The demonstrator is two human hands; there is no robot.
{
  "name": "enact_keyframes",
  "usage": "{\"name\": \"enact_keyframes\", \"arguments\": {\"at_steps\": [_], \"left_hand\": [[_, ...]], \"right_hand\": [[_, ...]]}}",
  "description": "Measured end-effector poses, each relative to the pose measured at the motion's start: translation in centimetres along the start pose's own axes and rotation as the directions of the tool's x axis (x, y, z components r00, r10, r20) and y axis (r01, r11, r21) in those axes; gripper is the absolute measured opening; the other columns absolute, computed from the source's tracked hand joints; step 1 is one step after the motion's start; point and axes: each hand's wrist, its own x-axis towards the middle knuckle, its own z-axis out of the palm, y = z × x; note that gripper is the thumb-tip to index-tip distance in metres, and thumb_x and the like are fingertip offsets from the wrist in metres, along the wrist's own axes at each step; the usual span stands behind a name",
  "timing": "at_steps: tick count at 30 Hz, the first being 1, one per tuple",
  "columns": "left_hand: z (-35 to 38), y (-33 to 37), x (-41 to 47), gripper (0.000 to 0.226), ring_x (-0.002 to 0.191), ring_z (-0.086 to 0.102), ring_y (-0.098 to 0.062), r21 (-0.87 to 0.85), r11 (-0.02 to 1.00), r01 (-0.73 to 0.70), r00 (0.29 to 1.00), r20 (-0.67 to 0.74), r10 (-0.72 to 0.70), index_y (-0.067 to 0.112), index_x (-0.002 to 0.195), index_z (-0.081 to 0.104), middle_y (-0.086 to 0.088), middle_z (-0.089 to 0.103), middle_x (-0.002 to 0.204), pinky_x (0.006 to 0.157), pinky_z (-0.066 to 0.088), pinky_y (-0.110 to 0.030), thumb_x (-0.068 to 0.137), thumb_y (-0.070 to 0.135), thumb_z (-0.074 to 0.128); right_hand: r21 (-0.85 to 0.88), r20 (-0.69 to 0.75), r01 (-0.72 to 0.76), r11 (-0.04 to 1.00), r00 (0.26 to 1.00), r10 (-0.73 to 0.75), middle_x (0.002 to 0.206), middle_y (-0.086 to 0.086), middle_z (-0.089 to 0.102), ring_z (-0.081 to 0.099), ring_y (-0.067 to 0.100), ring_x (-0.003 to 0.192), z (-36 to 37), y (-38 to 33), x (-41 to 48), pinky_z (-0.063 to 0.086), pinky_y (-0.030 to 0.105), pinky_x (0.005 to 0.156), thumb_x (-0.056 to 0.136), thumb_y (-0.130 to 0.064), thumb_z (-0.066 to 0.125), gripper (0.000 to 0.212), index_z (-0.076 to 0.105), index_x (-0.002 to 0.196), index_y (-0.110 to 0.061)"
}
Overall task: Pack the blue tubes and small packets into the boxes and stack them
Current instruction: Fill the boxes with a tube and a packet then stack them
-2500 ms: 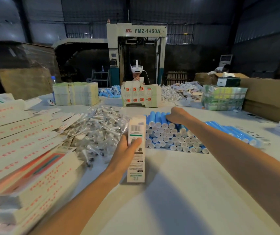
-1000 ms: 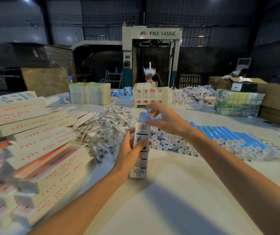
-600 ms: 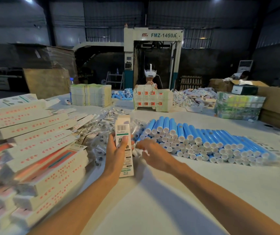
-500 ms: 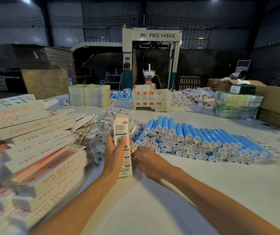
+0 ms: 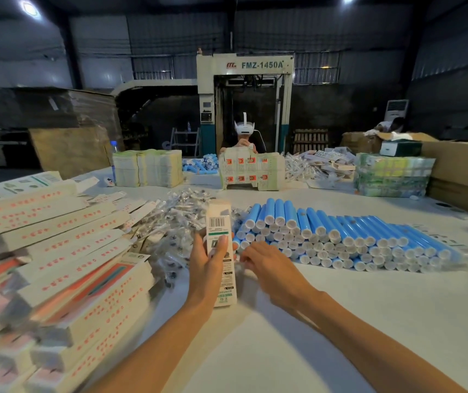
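The left grip [image 5: 208, 269] was wrapped round an upright box [image 5: 219, 219] standing on the table [image 5: 369, 321]. The right grip [image 5: 268, 268] hovered just right of the box with fingers curled; I could not tell whether it held anything. Tubes [image 5: 326, 236] lay right of the box and packets [image 5: 176, 222] left of it. Filling seemed in hand, and the next move probably called for picking up a packet.

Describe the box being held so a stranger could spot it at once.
On the white table, between the heap of clear packets and the stacked blue tubes, the left hand grips a narrow white box. Unlike the boxes piled flat at left, it is upright, barcode facing the camera.
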Motion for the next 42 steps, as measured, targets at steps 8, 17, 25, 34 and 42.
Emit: {"name": "enact_keyframes", "arguments": {"at_steps": [8, 17, 25, 34, 42], "left_hand": [[0.9, 0.8, -0.9, 0.048, 0.094, 0.080, -0.033, -0.071, 0.995, 0.065, 0.989, 0.139, -0.054, 0.018, 0.132, 0.058, -0.011, 0.081, 0.107, 0.082, 0.065, -0.051, 0.091, 0.027, 0.080], [2.6, 1.6, -3.1, 0.062, 0.099, 0.078, -0.036, -0.074, 0.994, 0.079, 0.956, 0.288, -0.055, 0.016, 0.132, 0.056, -0.010, 0.081, 0.109, 0.094, 0.062, -0.055, 0.079, 0.029, 0.085], [2.9, 1.6, -3.4, 0.063, 0.101, 0.079, -0.033, -0.042, 0.996, 0.075, 0.952, 0.300, -0.059, 0.017, 0.137, 0.054, -0.010, 0.081, 0.111, 0.098, 0.060, -0.058, 0.083, 0.027, 0.085], [2.8, 1.0, -2.9, 0.066, 0.105, 0.078, -0.030, -0.067, 0.992, 0.108, 0.941, 0.330, -0.080, 0.022, 0.138, 0.052, -0.006, 0.081, 0.112, 0.101, 0.058, -0.058, 0.083, 0.033, 0.087], [2.7, 1.1, -2.8, 0.061, 0.102, 0.079, -0.030, -0.049, 0.996, 0.068, 0.946, 0.319, -0.049, 0.023, 0.137, 0.054, -0.005, 0.081, 0.113, 0.100, 0.058, -0.057, 0.086, 0.032, 0.085]], "right_hand": [[0.481, -0.218, -0.323, 0.815, 0.856, 0.468, 0.117, 0.001, 0.061, 0.063, 0.017, 0.098, -9.3, 2.1, -2.8, 0.056, 0.029, 0.088, 0.102, -0.004, 0.059, 0.016, 0.071, 0.111, -0.009], [0.426, -0.243, -0.138, 0.894, 0.935, 0.260, 0.105, -0.015, 0.067, 0.064, -0.002, 0.096, -19.3, -1.0, 1.4, 0.052, 0.012, 0.083, 0.099, -0.010, 0.064, 0.017, 0.068, 0.105, -0.025], [0.159, 0.094, -0.160, 0.974, 0.985, 0.146, 0.106, -0.007, 0.064, 0.061, 0.004, 0.091, -16.5, -1.9, 4.9, 0.048, 0.006, 0.067, 0.099, -0.007, 0.064, 0.015, 0.069, 0.110, -0.016], [0.366, -0.100, -0.187, 0.911, 0.966, 0.239, 0.106, -0.008, 0.070, 0.065, 0.005, 0.095, -14.0, -1.5, 4.0, 0.056, 0.021, 0.083, 0.091, -0.015, 0.077, 0.007, 0.075, 0.097, -0.017], [0.565, -0.205, -0.201, 0.800, 0.905, 0.372, 0.130, -0.021, 0.055, 0.055, -0.001, 0.119, -9.3, -1.2, -2.4, 0.054, 0.030, 0.099, 0.106, -0.030, 0.058, 0.026, 0.059, 0.132, -0.031]]}}
